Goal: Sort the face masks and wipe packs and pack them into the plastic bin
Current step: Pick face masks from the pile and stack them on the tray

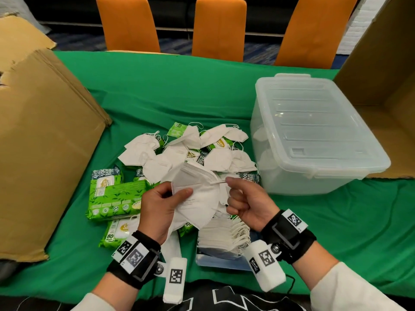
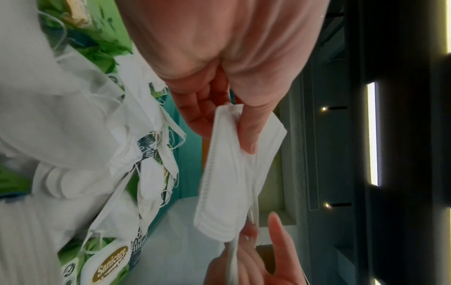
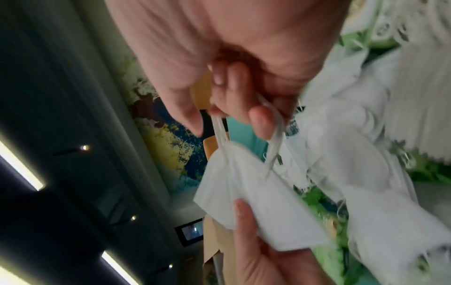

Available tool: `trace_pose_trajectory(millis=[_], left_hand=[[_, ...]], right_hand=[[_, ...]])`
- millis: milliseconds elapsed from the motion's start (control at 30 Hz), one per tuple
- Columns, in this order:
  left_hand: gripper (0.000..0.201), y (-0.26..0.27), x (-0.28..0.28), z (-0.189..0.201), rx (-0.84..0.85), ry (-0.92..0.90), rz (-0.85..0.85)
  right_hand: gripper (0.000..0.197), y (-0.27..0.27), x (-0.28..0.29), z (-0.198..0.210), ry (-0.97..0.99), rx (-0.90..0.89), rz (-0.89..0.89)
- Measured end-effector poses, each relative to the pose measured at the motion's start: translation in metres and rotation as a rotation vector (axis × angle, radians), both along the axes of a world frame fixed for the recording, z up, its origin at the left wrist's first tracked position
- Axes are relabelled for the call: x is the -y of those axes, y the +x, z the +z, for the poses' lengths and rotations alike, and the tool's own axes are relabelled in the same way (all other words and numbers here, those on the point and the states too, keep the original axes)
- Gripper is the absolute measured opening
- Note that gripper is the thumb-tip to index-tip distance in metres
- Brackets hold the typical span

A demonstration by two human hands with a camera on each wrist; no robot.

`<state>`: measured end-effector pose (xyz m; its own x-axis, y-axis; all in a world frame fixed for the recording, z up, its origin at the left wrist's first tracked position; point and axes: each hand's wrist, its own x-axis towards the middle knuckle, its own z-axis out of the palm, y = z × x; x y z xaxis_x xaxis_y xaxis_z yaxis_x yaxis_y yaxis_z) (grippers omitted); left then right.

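Observation:
Above the green cloth, my left hand (image 1: 167, 196) grips a small stack of folded white face masks (image 1: 197, 189), thumb on top (image 2: 249, 135). My right hand (image 1: 235, 194) pinches the masks' white ear loops (image 1: 219, 181) between curled fingers (image 3: 261, 123). A loose heap of white masks (image 1: 186, 149) mixed with green wipe packs (image 1: 116, 194) lies behind and to the left. A neat stack of masks (image 1: 222, 234) sits on a blue-grey tray under my right wrist. The clear plastic bin (image 1: 314, 135) stands at the right, its lid on.
A large cardboard box (image 1: 40, 142) lies at the left, and another open cardboard box (image 1: 381, 86) stands behind the bin at the right. Three orange chairs (image 1: 219, 28) line the table's far edge. Bare green cloth (image 1: 168, 86) stretches behind the heap.

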<state>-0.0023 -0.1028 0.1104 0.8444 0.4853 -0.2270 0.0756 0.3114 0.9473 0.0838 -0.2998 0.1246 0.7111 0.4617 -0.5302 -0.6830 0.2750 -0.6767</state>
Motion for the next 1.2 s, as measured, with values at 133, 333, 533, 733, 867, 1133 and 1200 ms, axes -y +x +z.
trace_pose_trajectory(millis=[133,333,533,733,867,1133,1200], left_hand=[[0.029,0.004,0.001,0.01,0.064,0.12,-0.001],[0.05,0.006,-0.003,0.006,0.073,0.351,-0.074],[0.022,0.002,-0.004,0.005,0.056,0.423,-0.166],[0.044,0.004,-0.008,-0.003,0.058,0.497,-0.249],[0.052,0.005,-0.008,-0.001,0.057,0.523,-0.312],[0.037,0.012,-0.011,0.019,0.063,0.549,-0.481],[0.03,0.015,-0.013,0.021,0.053,0.568,-0.545]], right_hand=[[0.013,0.004,0.001,0.005,-0.183,0.183,0.179],[0.013,-0.001,0.002,-0.001,-0.278,0.3,0.104],[0.014,-0.005,0.012,-0.005,-0.358,0.479,0.094],[0.018,-0.006,0.019,-0.006,-0.311,0.494,0.085],[0.02,-0.005,0.022,-0.007,-0.332,0.497,0.079],[0.011,0.002,0.034,-0.003,-0.507,0.813,0.289],[0.012,0.003,0.035,-0.005,-0.575,0.857,0.334]])
